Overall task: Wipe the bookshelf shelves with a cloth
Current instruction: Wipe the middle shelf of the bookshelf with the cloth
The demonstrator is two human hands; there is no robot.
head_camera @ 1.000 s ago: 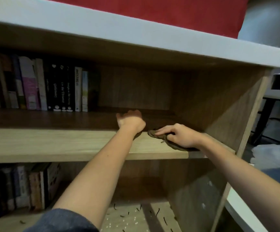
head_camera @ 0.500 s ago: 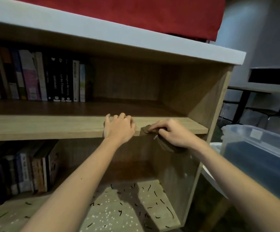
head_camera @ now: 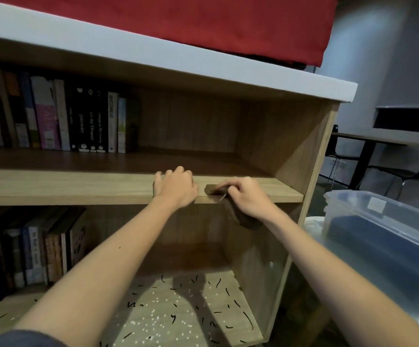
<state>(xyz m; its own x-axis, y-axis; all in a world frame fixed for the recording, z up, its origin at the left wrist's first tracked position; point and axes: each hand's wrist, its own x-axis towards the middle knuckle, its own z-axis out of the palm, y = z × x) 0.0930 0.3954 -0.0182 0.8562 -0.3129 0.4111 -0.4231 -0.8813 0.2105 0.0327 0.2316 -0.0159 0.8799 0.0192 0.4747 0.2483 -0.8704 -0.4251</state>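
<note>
A wooden bookshelf fills the view, its middle shelf (head_camera: 78,187) running across at hand height. My right hand (head_camera: 249,197) grips a dark brown cloth (head_camera: 243,219) at the shelf's front edge; part of the cloth lies on the edge and the rest hangs below it. My left hand (head_camera: 175,186) rests curled over the same front edge, just left of the cloth, holding nothing else. The bottom shelf (head_camera: 183,311) is strewn with white specks and dark short strands.
Books (head_camera: 53,121) stand at the left of the middle shelf, and more books (head_camera: 38,251) at the left of the bottom shelf. A clear plastic bin (head_camera: 383,244) sits close on the right. A red fabric (head_camera: 203,18) lies on the white top board. A table and chair stand behind.
Both hands have slid from the shelf surface to its front edge. The cloth now hangs over the edge. The view has shifted right, showing the plastic bin.
</note>
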